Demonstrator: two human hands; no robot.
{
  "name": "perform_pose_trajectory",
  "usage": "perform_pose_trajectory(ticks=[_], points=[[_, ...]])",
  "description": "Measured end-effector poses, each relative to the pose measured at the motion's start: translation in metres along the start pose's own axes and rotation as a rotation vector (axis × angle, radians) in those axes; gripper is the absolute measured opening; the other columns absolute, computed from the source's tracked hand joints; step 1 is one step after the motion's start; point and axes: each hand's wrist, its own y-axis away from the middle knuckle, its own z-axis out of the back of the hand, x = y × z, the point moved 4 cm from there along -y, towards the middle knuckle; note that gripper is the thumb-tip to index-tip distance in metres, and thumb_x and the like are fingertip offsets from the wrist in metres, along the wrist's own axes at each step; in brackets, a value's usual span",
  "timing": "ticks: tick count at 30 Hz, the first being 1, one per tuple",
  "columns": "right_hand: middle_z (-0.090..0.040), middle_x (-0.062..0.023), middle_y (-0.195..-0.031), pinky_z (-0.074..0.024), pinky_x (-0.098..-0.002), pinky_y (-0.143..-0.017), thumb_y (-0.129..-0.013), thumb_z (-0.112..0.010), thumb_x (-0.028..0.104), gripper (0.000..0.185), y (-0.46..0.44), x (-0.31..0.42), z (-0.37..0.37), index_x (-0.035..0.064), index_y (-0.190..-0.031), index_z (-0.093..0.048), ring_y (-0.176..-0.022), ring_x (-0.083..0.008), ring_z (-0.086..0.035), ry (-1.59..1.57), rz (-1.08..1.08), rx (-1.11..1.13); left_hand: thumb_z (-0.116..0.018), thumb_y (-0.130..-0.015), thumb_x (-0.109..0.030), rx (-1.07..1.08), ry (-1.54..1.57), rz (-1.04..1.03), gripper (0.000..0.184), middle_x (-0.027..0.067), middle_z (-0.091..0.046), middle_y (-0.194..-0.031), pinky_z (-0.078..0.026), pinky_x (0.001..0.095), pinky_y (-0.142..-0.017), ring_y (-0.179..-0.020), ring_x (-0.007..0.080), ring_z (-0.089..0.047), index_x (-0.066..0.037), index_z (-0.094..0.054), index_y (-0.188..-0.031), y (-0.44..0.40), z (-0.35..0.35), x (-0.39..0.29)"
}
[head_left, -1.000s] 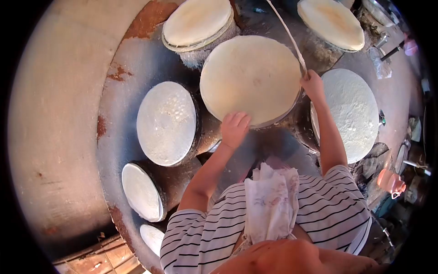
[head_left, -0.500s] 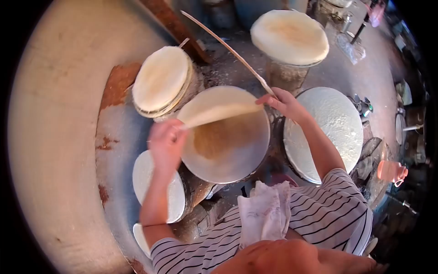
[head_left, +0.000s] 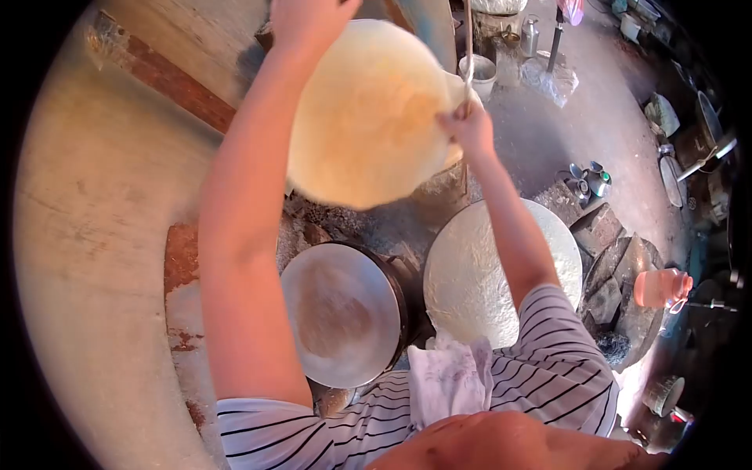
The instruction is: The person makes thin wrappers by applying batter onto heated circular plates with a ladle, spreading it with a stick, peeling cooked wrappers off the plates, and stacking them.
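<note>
A wide, thin, pale flatbread (head_left: 368, 117) with a browned middle hangs spread out in front of me. My left hand (head_left: 313, 19), partly cut off by the top edge of the view, is closed at its upper left rim. My right hand (head_left: 470, 129) pinches the right rim and also grips a thin stick (head_left: 468, 39) that points upward. Behind the right rim shows a paler round edge, mostly hidden. Nearer my body is a round griddle (head_left: 384, 290) with a brownish, dusty centre. To its right, a second griddle is covered with white, bumpy batter (head_left: 462, 274).
Beyond my right hand stand a bucket (head_left: 482, 78) and a metal flask (head_left: 529, 35). At right are stones (head_left: 599, 227), dark metal cups (head_left: 580, 188) and a pink bottle (head_left: 662, 288). A rusty beam (head_left: 172, 74) crosses the upper left, beside a wall.
The flatbread has come off the middle griddle and moved forward and up, held between both hands. The stick has swung upright in my right hand. My view has shifted too.
</note>
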Motion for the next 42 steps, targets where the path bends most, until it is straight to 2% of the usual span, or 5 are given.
perform_pose_trajectory(ticks=[24,34,36,38,42], points=[[-0.064,-0.014,-0.078,-0.0492,-0.0332,-0.058,-0.082,-0.057,0.026,0.028,-0.034,-0.21,-0.023,0.0003,-0.089,-0.066,-0.066,-0.0218,-0.062,0.472,0.009,0.092,-0.06,-0.083,-0.024,0.911,0.155,1.798,0.033,0.0104,-0.06,-0.101,-0.049,0.0405,-0.081,-0.095,0.029,-0.058,-0.01,-0.061,-0.112,0.527,0.335,-0.322],[-0.054,-0.0049,-0.059,-0.0381,-0.0239,-0.044,-0.086,-0.06,0.039,0.037,0.495,-0.015,-0.137,0.0042,-0.076,-0.064,-0.05,-0.012,-0.048,0.195,0.362,0.918,-0.061,-0.076,-0.014,0.184,-1.808,2.446,0.035,0.0159,-0.056,-0.101,-0.048,0.0386,-0.076,-0.091,0.0372,-0.054,-0.008,-0.056,-0.11,0.556,0.669,-0.867],[-0.052,-0.0031,-0.056,-0.0359,-0.022,-0.041,-0.087,-0.061,0.042,0.04,0.602,0.015,-0.127,0.005,-0.074,-0.063,-0.046,-0.01,-0.046,0.154,0.197,1.22,-0.066,-0.078,-0.024,-0.314,-2.038,3.003,0.049,0.0179,-0.054,-0.113,-0.048,0.0426,-0.082,-0.098,0.0405,-0.054,-0.006,-0.048,-0.121,0.611,0.709,-1.011],[-0.043,0.0026,-0.054,-0.0289,-0.0219,-0.039,-0.087,-0.061,0.043,0.043,0.717,0.031,-0.118,0.0089,-0.063,-0.053,-0.045,-0.0058,-0.039,0.224,0.045,1.715,-0.072,-0.076,-0.032,-2.143,-1.453,2.637,0.076,0.0208,-0.047,-0.124,-0.048,0.0532,-0.081,-0.104,0.043,-0.053,-0.008,-0.03,-0.134,0.656,0.705,-1.089],[-0.06,0.0001,-0.074,-0.046,-0.0243,-0.058,-0.086,-0.066,0.027,0.033,0.949,0.063,-0.017,0.0033,-0.109,-0.065,-0.062,-0.0089,-0.053,-0.138,0.605,2.438,-0.072,-0.07,-0.014,-2.383,-1.482,2.536,0.093,0.0195,-0.053,-0.096,-0.051,0.0439,-0.061,-0.076,0.0298,-0.059,-0.013,-0.01,-0.14,0.685,0.708,-1.078]])
